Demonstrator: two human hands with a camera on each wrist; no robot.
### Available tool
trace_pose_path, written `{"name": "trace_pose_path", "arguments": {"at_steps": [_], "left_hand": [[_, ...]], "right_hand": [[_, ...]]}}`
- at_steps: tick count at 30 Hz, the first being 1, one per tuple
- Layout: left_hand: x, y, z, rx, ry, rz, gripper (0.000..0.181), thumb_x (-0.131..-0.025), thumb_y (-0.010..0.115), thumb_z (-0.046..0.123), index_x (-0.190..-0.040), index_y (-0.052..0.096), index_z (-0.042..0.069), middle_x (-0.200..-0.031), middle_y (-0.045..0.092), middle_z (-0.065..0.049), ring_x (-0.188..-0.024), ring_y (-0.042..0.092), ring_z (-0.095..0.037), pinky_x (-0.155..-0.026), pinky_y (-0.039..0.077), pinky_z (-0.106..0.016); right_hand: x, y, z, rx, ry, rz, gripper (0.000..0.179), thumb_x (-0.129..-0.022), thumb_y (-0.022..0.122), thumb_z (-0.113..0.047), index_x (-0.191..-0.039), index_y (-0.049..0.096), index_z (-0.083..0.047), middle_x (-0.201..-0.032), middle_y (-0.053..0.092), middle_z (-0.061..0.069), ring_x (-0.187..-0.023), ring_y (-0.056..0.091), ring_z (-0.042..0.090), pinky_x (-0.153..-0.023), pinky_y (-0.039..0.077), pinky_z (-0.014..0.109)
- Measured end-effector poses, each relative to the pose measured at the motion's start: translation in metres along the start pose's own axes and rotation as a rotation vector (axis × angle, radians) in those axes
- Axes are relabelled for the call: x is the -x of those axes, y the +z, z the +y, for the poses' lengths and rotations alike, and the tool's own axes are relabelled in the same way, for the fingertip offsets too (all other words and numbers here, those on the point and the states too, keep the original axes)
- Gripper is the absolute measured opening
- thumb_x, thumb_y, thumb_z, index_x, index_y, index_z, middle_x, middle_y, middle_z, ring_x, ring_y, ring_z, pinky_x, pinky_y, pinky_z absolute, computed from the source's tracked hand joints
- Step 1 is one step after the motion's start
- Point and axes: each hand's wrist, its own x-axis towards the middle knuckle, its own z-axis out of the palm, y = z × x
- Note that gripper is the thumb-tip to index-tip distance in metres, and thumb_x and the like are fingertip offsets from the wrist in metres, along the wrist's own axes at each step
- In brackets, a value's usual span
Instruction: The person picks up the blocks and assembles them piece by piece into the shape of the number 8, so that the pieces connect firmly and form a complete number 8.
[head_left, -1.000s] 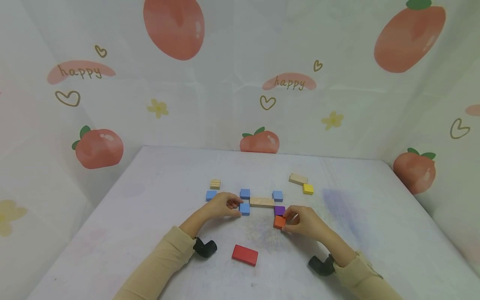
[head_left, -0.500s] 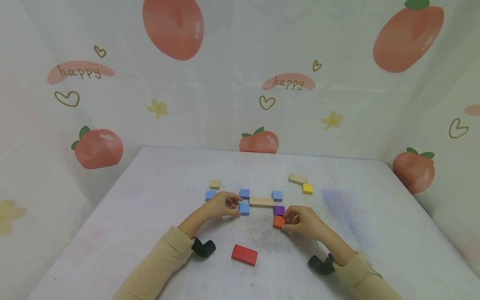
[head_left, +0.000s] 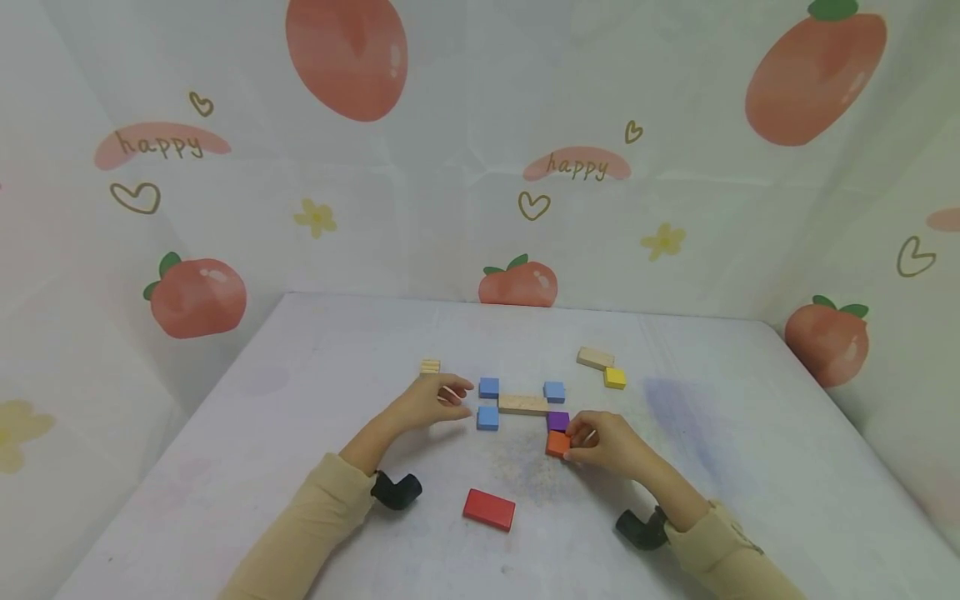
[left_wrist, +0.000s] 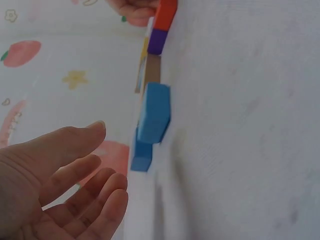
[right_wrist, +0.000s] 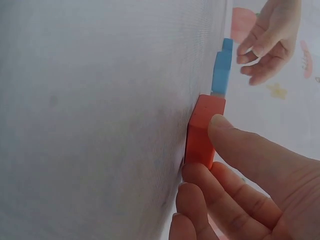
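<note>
My right hand pinches an orange square block between thumb and fingers; the right wrist view shows the thumb on one side of this orange block. Directly beyond it lies a purple block, beside the right end of a plain wooden block. At that block's left end are two blue blocks, a nearer one and a farther one. Another blue block sits at its far right corner. My left hand, fingers apart and holding nothing, hovers left of the blue pair.
A red rectangular block lies nearest me on the white tabletop. Behind my left hand is a ridged wooden block. At the back right, a yellow block touches a pale wooden block.
My left hand has drawn away leftward from the nearer blue block and now covers the far-left blue block in the head view. My right hand stays at the orange block.
</note>
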Motion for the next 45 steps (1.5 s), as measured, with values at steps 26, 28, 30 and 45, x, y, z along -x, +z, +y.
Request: {"name": "trace_pose_path", "arguments": {"at_steps": [26,28,30,45], "left_hand": [[0.017,-0.043,-0.05,-0.048,-0.19,0.131,0.044,-0.081,0.07,0.014,-0.12,0.058,0.0,-0.111,0.06,-0.02,-0.097,0.06,-0.028,-0.081,0.051,-0.036],[0.017,-0.043,-0.051,-0.047,-0.19,0.132,0.044,-0.081,0.071,0.013,-0.12,0.058,-0.001,-0.11,0.06,-0.02,-0.097,0.061,-0.028,-0.082,0.051,-0.036],[0.017,-0.042,-0.051,-0.048,-0.187,0.132,0.044,-0.08,0.071,0.013,-0.12,0.058,-0.002,-0.109,0.061,-0.021,-0.096,0.061,-0.028,-0.081,0.051,-0.035],[0.017,-0.041,-0.054,-0.057,-0.184,0.164,0.038,-0.081,0.07,0.012,-0.114,0.061,-0.003,-0.104,0.064,-0.018,-0.094,0.062,-0.026,-0.079,0.051,-0.035]], "right_hand": [[0.0,0.0,-0.002,0.008,0.036,-0.003,0.026,-0.075,0.077,-0.016,-0.094,0.062,-0.006,-0.083,0.064,0.001,-0.072,0.056,0.011,-0.067,0.05,0.026],[0.0,0.0,-0.002,0.008,0.037,-0.004,0.026,-0.075,0.077,-0.016,-0.094,0.062,-0.006,-0.083,0.064,0.001,-0.072,0.056,0.011,-0.067,0.05,0.026],[0.0,0.0,-0.002,0.005,0.037,-0.005,0.026,-0.075,0.077,-0.016,-0.094,0.062,-0.006,-0.083,0.064,0.001,-0.072,0.056,0.011,-0.067,0.049,0.025],[0.0,-0.001,-0.001,-0.003,0.026,-0.004,0.026,-0.075,0.077,-0.016,-0.093,0.062,-0.006,-0.083,0.064,0.001,-0.072,0.056,0.011,-0.065,0.048,0.025]]}}
